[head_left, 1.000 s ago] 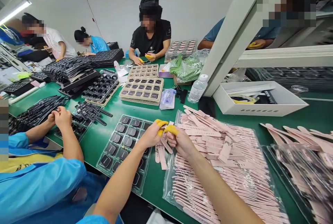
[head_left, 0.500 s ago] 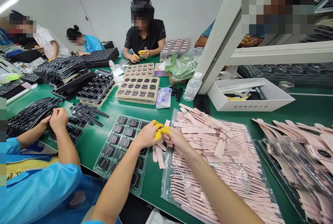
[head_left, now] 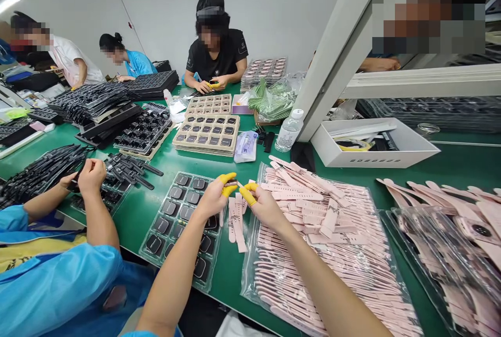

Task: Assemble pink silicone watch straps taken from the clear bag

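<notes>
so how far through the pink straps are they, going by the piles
Done: a few loose pink straps lie on the green table between the hands. In hand: the left hand and right hand, with yellow finger cots, hold small pieces together above them; what they pinch is too small to tell. Left: a big heap of pink straps on plastic and a dark tray with many watch bodies.

Green counter (head_left: 156,206) before me, bearing: a clear tray of dark watch cases (head_left: 180,222); loose pink straps (head_left: 237,219); a bag heaped with pink straps (head_left: 332,253); beige trays (head_left: 207,136); a water bottle (head_left: 288,131); a white box (head_left: 376,152); black straps (head_left: 129,167).
</notes>
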Tool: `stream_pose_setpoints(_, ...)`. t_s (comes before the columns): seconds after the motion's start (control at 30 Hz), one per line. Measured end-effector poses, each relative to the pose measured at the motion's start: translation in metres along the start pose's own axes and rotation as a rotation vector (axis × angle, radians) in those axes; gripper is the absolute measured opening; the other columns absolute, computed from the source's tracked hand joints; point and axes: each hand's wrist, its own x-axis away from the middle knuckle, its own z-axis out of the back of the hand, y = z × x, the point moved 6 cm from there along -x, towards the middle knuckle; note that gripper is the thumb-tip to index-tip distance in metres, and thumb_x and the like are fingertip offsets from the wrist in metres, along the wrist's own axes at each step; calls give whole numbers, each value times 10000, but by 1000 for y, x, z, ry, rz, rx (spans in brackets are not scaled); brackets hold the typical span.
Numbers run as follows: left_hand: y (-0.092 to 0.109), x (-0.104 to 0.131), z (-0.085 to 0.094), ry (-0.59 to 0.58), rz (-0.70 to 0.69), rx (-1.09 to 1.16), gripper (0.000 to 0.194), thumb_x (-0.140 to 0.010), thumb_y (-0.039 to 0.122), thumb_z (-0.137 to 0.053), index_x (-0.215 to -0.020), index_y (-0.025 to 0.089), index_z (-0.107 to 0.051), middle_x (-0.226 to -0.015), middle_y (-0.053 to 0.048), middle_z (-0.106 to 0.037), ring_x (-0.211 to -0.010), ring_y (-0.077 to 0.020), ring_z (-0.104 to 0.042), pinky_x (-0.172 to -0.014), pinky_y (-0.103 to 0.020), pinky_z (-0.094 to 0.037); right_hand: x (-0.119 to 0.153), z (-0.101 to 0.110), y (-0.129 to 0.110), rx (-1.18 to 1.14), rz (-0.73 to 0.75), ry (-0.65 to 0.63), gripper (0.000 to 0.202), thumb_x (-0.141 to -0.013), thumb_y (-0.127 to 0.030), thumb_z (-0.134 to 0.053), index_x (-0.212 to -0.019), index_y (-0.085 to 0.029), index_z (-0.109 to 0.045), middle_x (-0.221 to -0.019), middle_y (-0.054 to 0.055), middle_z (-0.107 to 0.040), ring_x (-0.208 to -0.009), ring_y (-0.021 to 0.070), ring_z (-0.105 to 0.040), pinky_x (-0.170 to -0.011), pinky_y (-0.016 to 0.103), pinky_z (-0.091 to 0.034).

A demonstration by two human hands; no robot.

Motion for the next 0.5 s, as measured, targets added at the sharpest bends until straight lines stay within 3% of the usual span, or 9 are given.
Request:
stream_pose_setpoints(0.1, -12, 0, 25, 52, 89, -80, 402, -1008, 261, -573, -1405, 197, -587, -1247, -113, -728, -1121, -235, -716, -1012, -376, -573, 1, 3, -3, 247, 47, -28, 340, -999, -519, -508, -918, -221, -650, -697, -4, -625, -652, 195, -564, -624, 301, -382)
stream_pose_setpoints(0.23, -24, 2, 51, -76, 219, -513, 285, -991, 207, -576, -1246, 197, -702, -1158, -115, -752, -1108, -280, -690, -986, -412, -548, 6, -1, -10, 609, 52, -56, 324, -1032, -360, -448, -855, -205, -670, -837, 51, -675, -732, 206, -603, -650, 309, -365)
stream_pose_setpoints(0.33, -30, 4, 58, -189, 255, -790, 353, -954, 77, -500, -1191, 206, -726, -1092, -109, -752, -1104, -292, -664, -1038, -459, -494, 9, -12, -11, 848, 22, -95, 304, -1033, -281, -454, -872, -188, -694, -1049, 99, -690, -794, 202, -629, -649, 311, -359)
stream_pose_setpoints(0.5, -39, 5, 56, -227, 257, -891, 409, -847, -28, -467, -1066, 204, -722, -1008, -82, -739, -1077, -270, -641, -1212, -521, -343, 9, -32, -9, 983, -7, -193, 293, -1085, -257, -405, -1223, -183, -652, -1133, 102, -721, -947, 246, -672, -708, 312, -394)
